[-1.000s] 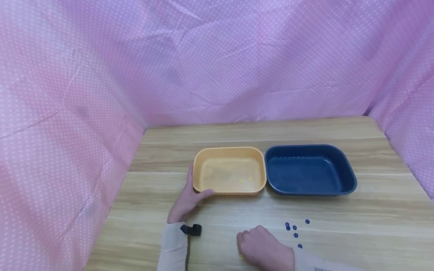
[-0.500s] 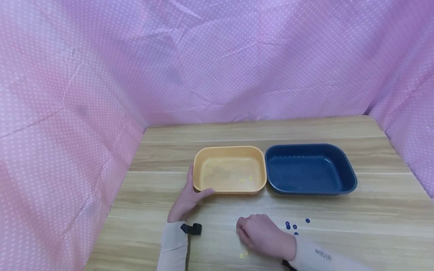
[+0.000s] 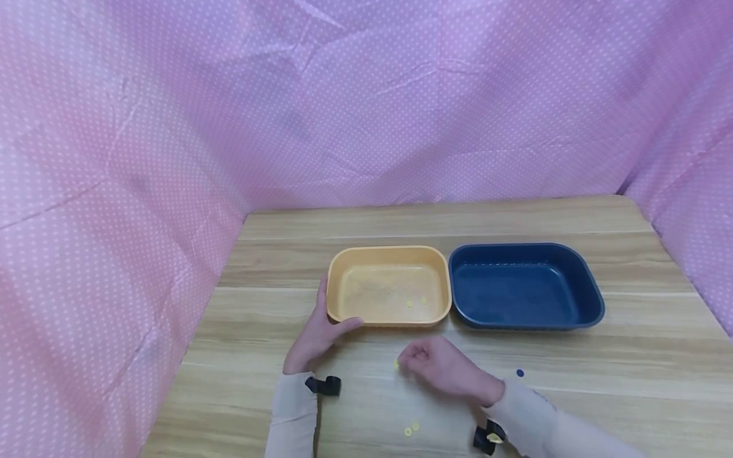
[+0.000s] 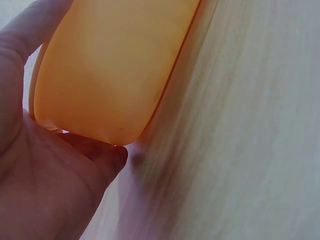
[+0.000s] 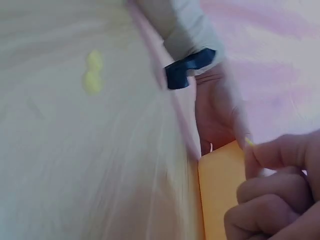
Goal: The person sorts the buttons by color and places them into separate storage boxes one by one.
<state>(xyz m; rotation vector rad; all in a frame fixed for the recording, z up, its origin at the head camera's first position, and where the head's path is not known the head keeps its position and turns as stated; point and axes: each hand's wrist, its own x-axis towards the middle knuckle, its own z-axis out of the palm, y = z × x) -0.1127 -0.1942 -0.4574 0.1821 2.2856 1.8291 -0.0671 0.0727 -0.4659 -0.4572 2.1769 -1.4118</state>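
Observation:
My left hand (image 3: pixel 316 336) grips the near left corner of a yellow plastic tub (image 3: pixel 389 254), thumb along the front rim and fingers round the side. In the left wrist view the tub's outer wall (image 4: pixel 110 65) rises over the palm. My right hand (image 3: pixel 443 369) pinches a small yellow ring (image 3: pixel 396 364) between thumb and index finger, just in front of the tub. Its other fingers are curled in the right wrist view, where a bit of the ring (image 5: pixel 249 141) shows at the fingertips. Two similar rings (image 3: pixel 409 304) lie inside the tub.
A dark blue tub (image 3: pixel 527 322) stands against the yellow one's right side. Two more yellow rings (image 3: pixel 408 432) lie near the table's front. One small blue disc (image 3: pixel 520 373) shows beside the right sleeve, which covers the area where others were. Pink dotted cloth (image 3: pixel 366 127) surrounds the table.
My right hand has moved away from the table's front toward the yellow tub, with a yellow ring now visible in its fingertips. The forearm now covers several blue discs. My left hand stays put.

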